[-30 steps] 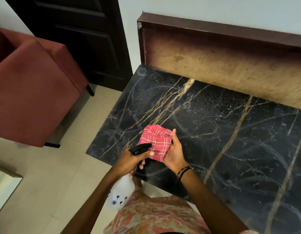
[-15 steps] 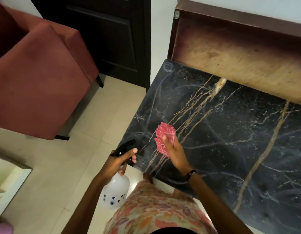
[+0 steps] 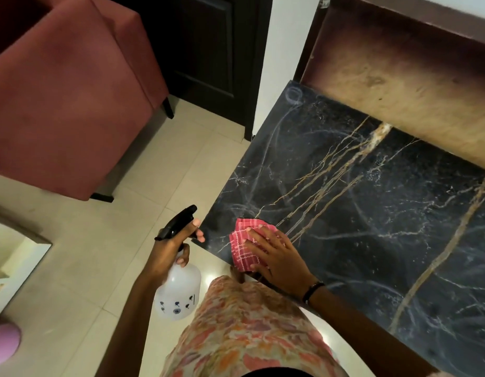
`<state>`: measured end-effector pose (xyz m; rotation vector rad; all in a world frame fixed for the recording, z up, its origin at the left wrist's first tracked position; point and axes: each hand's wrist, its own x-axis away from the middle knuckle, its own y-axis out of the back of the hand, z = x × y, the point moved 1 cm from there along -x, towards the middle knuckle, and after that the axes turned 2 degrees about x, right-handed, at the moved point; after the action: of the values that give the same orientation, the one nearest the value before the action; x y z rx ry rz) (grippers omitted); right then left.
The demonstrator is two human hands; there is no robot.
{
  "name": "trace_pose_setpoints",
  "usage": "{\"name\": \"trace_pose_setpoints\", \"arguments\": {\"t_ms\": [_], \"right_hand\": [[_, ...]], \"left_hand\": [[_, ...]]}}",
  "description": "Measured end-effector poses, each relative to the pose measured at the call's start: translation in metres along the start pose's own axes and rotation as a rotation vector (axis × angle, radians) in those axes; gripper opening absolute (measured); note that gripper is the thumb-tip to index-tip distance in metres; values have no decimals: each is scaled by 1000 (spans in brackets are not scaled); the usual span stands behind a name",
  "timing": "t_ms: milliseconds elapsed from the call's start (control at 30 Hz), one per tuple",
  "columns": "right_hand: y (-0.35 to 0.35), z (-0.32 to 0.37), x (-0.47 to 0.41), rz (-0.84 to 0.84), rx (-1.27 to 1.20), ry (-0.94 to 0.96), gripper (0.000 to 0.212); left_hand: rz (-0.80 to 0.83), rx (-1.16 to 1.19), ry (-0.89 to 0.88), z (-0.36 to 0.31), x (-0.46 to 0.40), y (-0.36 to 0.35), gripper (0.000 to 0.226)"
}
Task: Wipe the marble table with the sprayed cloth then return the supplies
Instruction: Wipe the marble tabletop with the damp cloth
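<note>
Right hand (image 3: 279,257) flat on red cloth (image 3: 242,253); left hand (image 3: 169,253) grips spray bottle (image 3: 178,293), no readable label.

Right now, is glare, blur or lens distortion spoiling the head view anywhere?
Head view: the marble table is dim but its veins read sharply; a bright glare spot sits on the floor tile by the near corner; wide-angle bend curves the edges; cloth and right hand are crisp.

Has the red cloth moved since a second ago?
Yes. The red cloth was held up above the marble table; the right hand now presses it flat near the table's front-left corner.
</note>
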<state>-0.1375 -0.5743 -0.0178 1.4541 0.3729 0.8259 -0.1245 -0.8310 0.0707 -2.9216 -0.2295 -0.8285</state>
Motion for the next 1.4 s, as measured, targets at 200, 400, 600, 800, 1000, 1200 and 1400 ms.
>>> {"name": "trace_pose_setpoints", "arguments": {"t_ms": [200,400,600,800,1000,1200,1400], "right_hand": [[-15,21,-12,113,-54,-42,68],[-37,5,33,51,19,85,66],[-13,-29,-19,27,-32,-210,65],[-15,9,-60,8,-37,-85,60],[-26,-21,-5,-55,40,86,58],[-1,-54,-92,-10,29,-197,62],[-1,-9,-116,-88,13,-41,60]], "left_hand": [[-19,64,13,9,0,4,62],[-9,61,25,8,-2,5,59],[-12,47,26,1,-3,4,53],[33,42,29,-4,-9,-3,41],[30,60,31,-6,-11,-1,46],[23,52,47,-4,-9,6,41],[18,46,47,-2,-12,6,44]]}}
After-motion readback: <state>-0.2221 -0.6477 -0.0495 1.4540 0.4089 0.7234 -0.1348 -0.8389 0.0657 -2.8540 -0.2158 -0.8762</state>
